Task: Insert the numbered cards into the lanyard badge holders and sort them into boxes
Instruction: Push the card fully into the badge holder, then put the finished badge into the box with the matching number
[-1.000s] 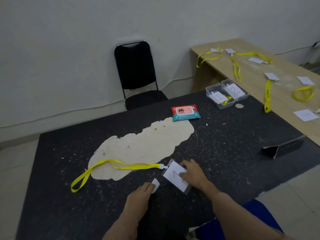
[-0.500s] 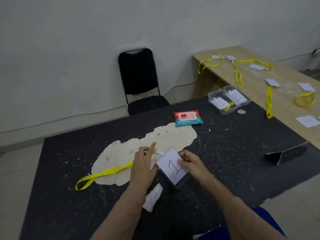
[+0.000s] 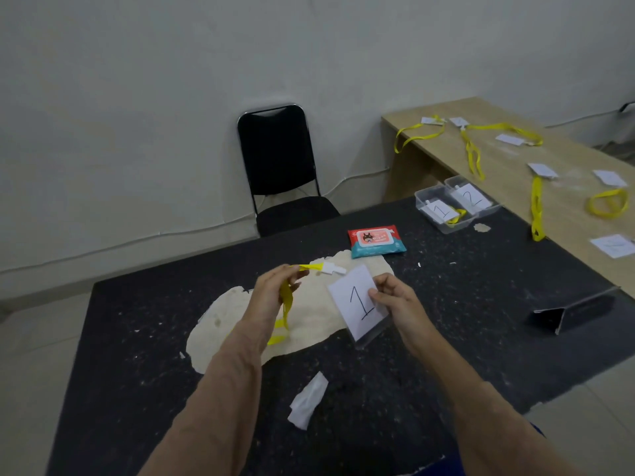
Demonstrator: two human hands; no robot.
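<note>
My right hand (image 3: 395,300) pinches a clear badge holder with a white card marked 1 (image 3: 357,300), lifted above the black table (image 3: 446,338). My left hand (image 3: 275,293) grips the yellow lanyard (image 3: 286,305) near its white clip (image 3: 331,268), which sticks out to the right, apart from the holder. The strap hangs down under my left wrist. Two clear boxes stand at the far right: one labelled 1 (image 3: 438,209) with a yellow lanyard inside, one labelled 2 (image 3: 472,197).
A crumpled white wipe (image 3: 307,400) lies on the near part of the table. A pack of wet wipes (image 3: 376,240) lies further back. A dark folded stand (image 3: 574,312) sits at right. The wooden table (image 3: 515,159) holds several lanyards and cards. A black chair (image 3: 278,166) stands behind.
Both hands have lifted off the table: the right raised the holder with card 1, the left let go of the wipe and picked up the lanyard's clip end.
</note>
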